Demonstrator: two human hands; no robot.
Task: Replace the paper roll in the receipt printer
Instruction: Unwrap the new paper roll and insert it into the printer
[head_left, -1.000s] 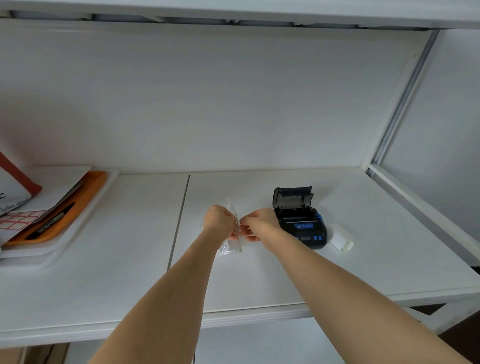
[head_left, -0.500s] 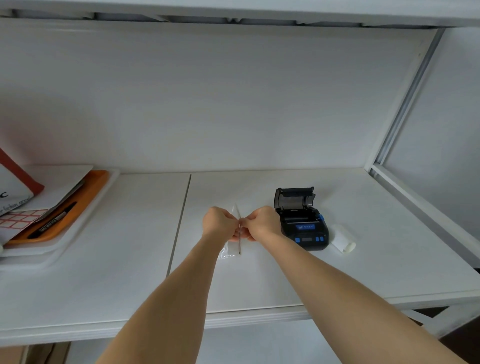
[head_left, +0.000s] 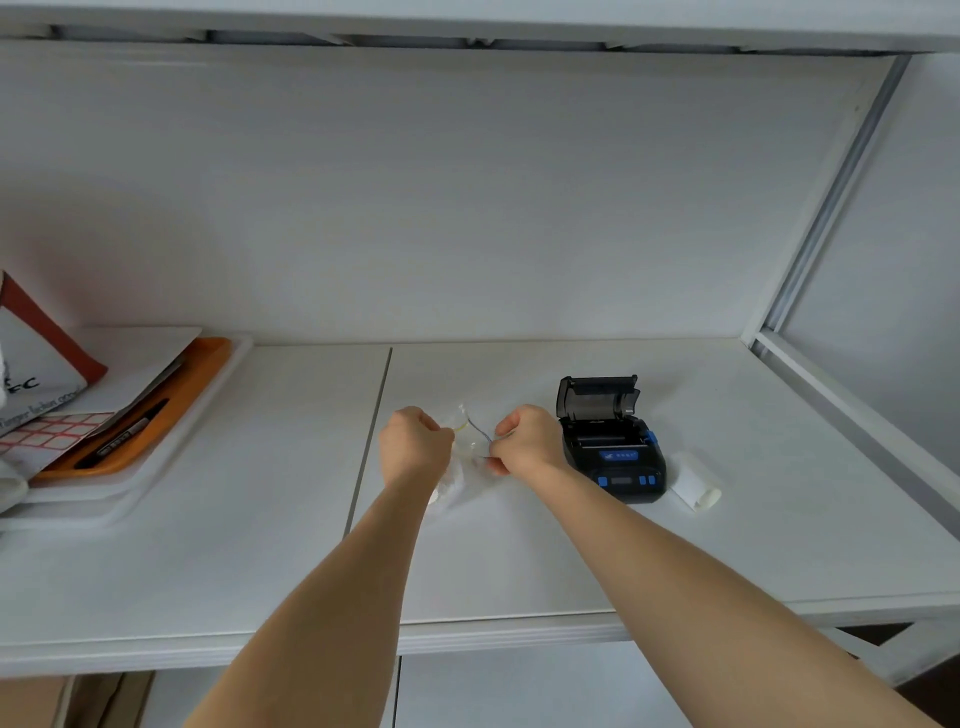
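A clear plastic bag (head_left: 464, 457) hangs between my two hands above the white shelf. My left hand (head_left: 413, 446) pinches its left edge and my right hand (head_left: 527, 440) pinches its right edge, pulling the top apart. Something white shows at the bag's bottom, too blurred to name. The black receipt printer (head_left: 613, 452) with blue buttons sits just right of my right hand, its lid standing up. A white paper roll (head_left: 693, 482) lies on the shelf right of the printer.
At the far left a white tray (head_left: 145, 467) holds an orange tray (head_left: 156, 415) with a black pen (head_left: 127, 434), papers and a red-and-white bag. A metal frame post (head_left: 831, 197) rises at the right. The shelf's front edge (head_left: 467, 631) runs below my forearms.
My hands, close together half a second ago, have moved apart, stretching the bag's top open between them.
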